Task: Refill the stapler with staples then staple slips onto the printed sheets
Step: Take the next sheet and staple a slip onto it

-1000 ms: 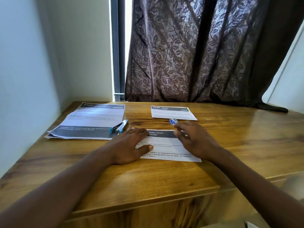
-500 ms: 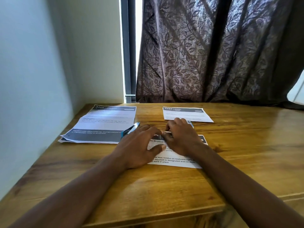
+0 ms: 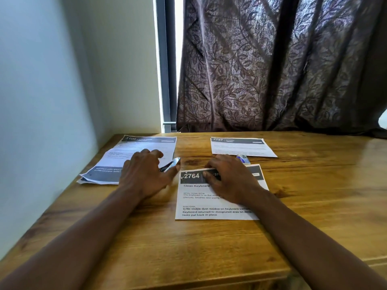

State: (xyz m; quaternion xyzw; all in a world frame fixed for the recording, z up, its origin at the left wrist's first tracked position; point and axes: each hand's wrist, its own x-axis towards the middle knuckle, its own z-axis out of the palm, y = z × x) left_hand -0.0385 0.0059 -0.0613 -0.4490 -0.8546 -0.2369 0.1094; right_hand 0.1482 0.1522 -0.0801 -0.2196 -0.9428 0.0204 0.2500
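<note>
A printed sheet numbered 2764 [image 3: 217, 208] lies in the middle of the wooden desk [image 3: 314, 195]. My right hand [image 3: 230, 181] rests on its dark header, and thumb and fingers pinch the sheet's slightly lifted top edge. To the left, my left hand [image 3: 144, 172] curls over the stapler [image 3: 172, 163]; only its shiny metal front end and a bit of blue show past my thumb. A small blue and white staple box [image 3: 243, 159] lies just behind my right hand.
A stack of printed sheets headed 3108 [image 3: 146, 147] lies at the back left, partly under my left hand. Another sheet headed 2727 [image 3: 240, 147] lies at the back right. A wall stands on the left, a dark curtain behind the desk.
My left hand has left the middle sheet and moved left onto the stapler. My right hand has shifted left along the sheet's top edge and now pinches it.
</note>
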